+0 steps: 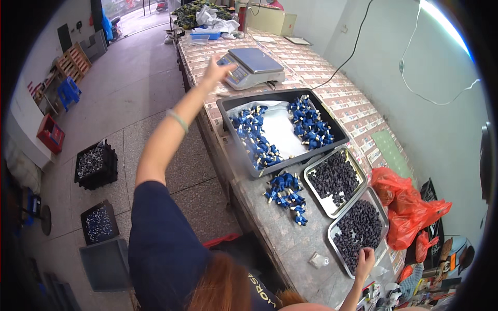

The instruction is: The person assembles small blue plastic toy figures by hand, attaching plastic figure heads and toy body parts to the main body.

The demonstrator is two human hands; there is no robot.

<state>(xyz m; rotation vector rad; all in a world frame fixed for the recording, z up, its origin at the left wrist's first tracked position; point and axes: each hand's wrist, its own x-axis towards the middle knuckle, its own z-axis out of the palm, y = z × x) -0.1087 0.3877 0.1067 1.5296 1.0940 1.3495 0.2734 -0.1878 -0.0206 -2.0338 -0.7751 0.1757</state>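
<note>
Your left hand (220, 71) is hovering at the keypad (239, 74) of a grey scale (259, 61), with its fingers spreading open. Your right hand (366, 257) is hanging over the near end of a metal tray (330, 241) of small black pieces (358, 225), its fingertips bunching together; I cannot tell at this size whether they are pinching a piece. Farther out from that hand, a second metal tray (315, 196) is holding more black pieces. Between your hands, a large black bin (300, 158) is sitting on the counter (275, 233), with blue pieces (314, 124) lying in heaps along two sides of a white liner (280, 132). To the left of your right hand, a loose blue pile (287, 194) is lying on the counter, and a small clear bag (318, 260) is resting nearer. Red plastic bags (404, 207) are bulging beyond that hand, to its right.
</note>
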